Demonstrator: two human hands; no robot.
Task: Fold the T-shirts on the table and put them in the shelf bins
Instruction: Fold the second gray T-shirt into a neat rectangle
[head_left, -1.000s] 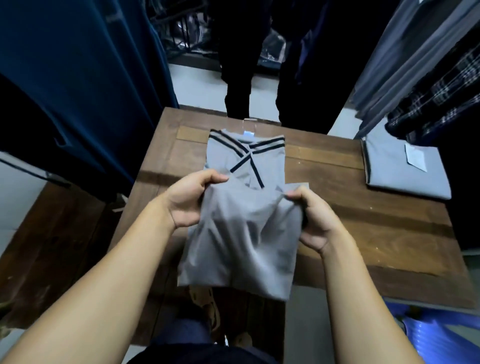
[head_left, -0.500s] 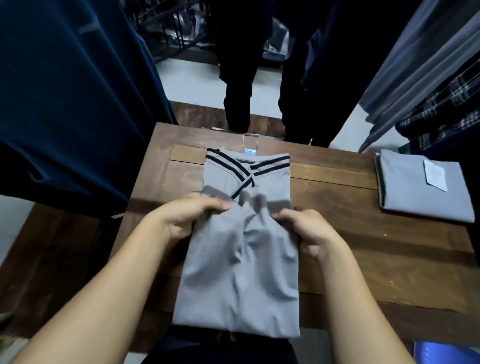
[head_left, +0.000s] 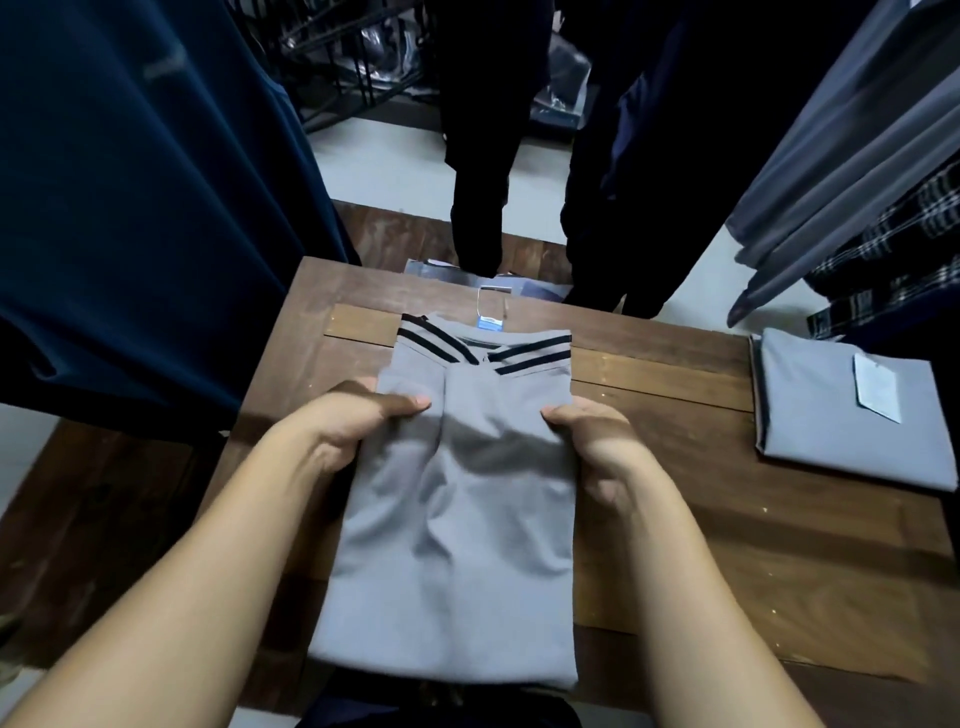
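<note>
A grey T-shirt (head_left: 457, 545) with dark-striped sleeve cuffs lies on the wooden table (head_left: 727, 545), folded into a narrow panel. Its lower half is doubled up over the top, the free edge lying just below the striped cuffs. My left hand (head_left: 358, 421) pinches the left corner of that edge. My right hand (head_left: 592, 441) grips the right corner. A blue tag (head_left: 491, 323) sticks out beyond the collar. A second grey T-shirt (head_left: 841, 415), folded, with a white tag, rests at the table's right edge.
Dark blue garments (head_left: 145, 208) hang close on the left. Grey and plaid clothes (head_left: 857, 208) hang on the right. A person in dark trousers (head_left: 545, 156) stands just beyond the table's far edge. No shelf bins are in view.
Both hands carried the shirt's lower edge up and away from me, laying it down over the upper half. The fabric now rests flat on the table instead of hanging off the front edge.
</note>
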